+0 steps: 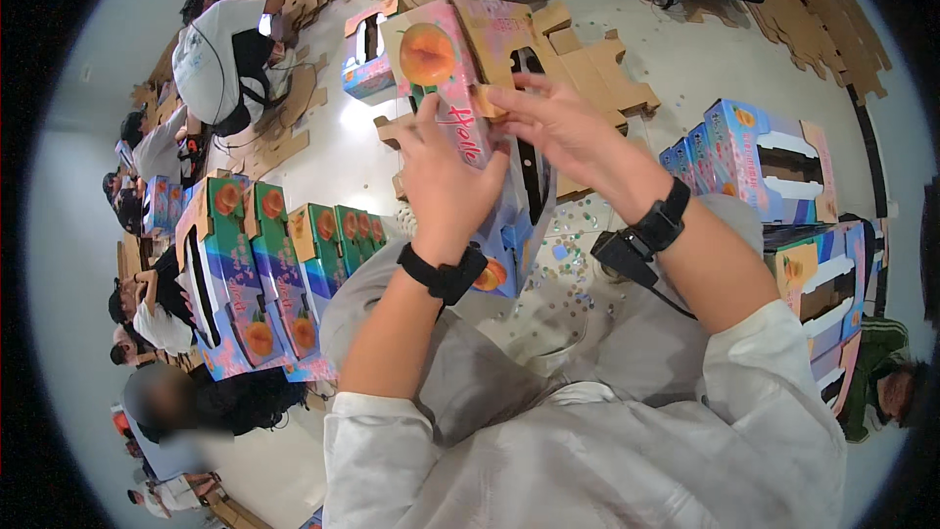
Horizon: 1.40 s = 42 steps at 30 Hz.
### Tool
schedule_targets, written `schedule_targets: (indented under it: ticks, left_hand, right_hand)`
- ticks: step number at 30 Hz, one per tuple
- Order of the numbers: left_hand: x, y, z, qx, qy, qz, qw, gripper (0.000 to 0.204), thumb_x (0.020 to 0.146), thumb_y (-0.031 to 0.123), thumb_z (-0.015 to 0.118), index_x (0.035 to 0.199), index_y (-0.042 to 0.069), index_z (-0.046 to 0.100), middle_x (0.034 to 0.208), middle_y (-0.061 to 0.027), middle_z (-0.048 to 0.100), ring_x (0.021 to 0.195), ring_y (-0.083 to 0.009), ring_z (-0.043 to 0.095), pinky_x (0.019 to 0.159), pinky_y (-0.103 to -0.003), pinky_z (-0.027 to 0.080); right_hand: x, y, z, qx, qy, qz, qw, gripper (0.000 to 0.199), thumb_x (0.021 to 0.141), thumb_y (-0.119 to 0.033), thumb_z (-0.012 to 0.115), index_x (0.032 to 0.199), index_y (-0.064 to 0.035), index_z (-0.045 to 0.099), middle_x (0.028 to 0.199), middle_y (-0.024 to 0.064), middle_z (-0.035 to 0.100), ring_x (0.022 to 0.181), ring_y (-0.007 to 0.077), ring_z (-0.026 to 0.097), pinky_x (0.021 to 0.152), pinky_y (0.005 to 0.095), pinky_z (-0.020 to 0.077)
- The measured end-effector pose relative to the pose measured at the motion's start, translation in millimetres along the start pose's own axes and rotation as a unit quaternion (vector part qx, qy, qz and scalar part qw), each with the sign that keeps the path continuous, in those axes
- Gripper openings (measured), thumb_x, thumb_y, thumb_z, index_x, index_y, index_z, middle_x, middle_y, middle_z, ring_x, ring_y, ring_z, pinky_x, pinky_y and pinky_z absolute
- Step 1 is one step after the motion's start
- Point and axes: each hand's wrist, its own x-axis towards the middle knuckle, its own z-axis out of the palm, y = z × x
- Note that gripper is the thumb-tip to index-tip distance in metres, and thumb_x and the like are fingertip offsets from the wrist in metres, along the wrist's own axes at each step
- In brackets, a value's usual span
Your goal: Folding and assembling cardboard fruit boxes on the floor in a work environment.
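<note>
Both hands, left (443, 176) and right (568, 132), gripped the pink-and-blue printed cardboard fruit box (470, 127) between them, its long axis tilted away up-left.

A cardboard fruit box (460, 98) shows a pink panel with an orange peach picture and red lettering, blue and purple lower sides, and plain brown flaps. A row of folded boxes (284, 255) is green and purple-blue with orange peaches, and another stack of boxes (754, 152) is blue and pink. Both wrist straps (446, 274) are black; the sleeves (587, 451) are pale grey-white over a glossy white floor (685, 59).
</note>
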Motion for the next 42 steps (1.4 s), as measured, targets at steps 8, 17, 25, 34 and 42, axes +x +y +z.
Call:
schedule_targets:
  ticks: [8, 17, 25, 34, 42]
  left_hand:
    - [0.0, 14.2, 9.5, -0.042, -0.041, -0.034, 0.998, 0.096, 0.074, 0.031, 0.087, 0.152, 0.005, 0.036, 0.127, -0.0274, 0.049, 0.112, -0.0465, 0.059, 0.088, -0.052, 0.055]
    - [12.1, -14.8, 2.3, -0.066, -0.095, 0.034, 0.993, 0.098, 0.074, 0.032, 0.089, 0.152, 0.008, 0.035, 0.128, -0.0238, 0.050, 0.112, -0.0456, 0.062, 0.089, -0.051, 0.057]
    - [21.3, -21.1, -3.7, -0.021, -0.100, 0.064, 0.993, 0.098, 0.075, 0.032, 0.088, 0.153, 0.005, 0.035, 0.140, -0.0253, 0.049, 0.125, -0.0464, 0.057, 0.098, -0.052, 0.054]
    - [21.9, -38.0, 9.1, -0.073, -0.068, 0.102, 0.990, 0.094, 0.076, 0.030, 0.086, 0.154, 0.016, 0.035, 0.126, -0.0316, 0.051, 0.111, -0.0534, 0.061, 0.093, -0.055, 0.055]
    - [32.7, -49.4, 10.4, -0.044, -0.100, 0.110, 0.988, 0.093, 0.076, 0.032, 0.084, 0.155, 0.027, 0.036, 0.127, -0.0272, 0.054, 0.116, -0.0497, 0.061, 0.093, -0.054, 0.056]
  right_hand:
    - [11.1, 0.6, -2.9, -0.087, 0.093, -0.015, 0.992, 0.046, 0.078, -0.018, 0.094, 0.112, -0.0021, 0.068, 0.104, 0.0061, 0.073, 0.093, 0.0137, 0.066, 0.082, 0.0329, 0.0518]
    - [12.5, -1.1, -16.5, -0.099, 0.041, 0.053, 0.993, 0.032, 0.082, -0.013, 0.087, 0.109, -0.0082, 0.071, 0.100, 0.0012, 0.072, 0.090, 0.0118, 0.065, 0.084, 0.0316, 0.0510]
    - [15.3, -2.2, -17.4, -0.106, 0.006, 0.047, 0.993, 0.019, 0.087, -0.014, 0.083, 0.103, -0.0103, 0.074, 0.100, -0.0013, 0.073, 0.093, 0.0094, 0.064, 0.083, 0.0297, 0.0497]
    - [25.9, -3.8, -29.4, -0.116, -0.054, 0.067, 0.989, 0.013, 0.091, -0.012, 0.078, 0.103, -0.0083, 0.075, 0.101, -0.0024, 0.073, 0.094, 0.0081, 0.063, 0.083, 0.0288, 0.0494]
    - [28.3, -4.1, -30.9, -0.093, -0.025, 0.081, 0.992, 0.012, 0.094, -0.009, 0.073, 0.106, -0.0070, 0.072, 0.108, 0.0002, 0.070, 0.092, 0.0094, 0.062, 0.078, 0.0267, 0.0509]
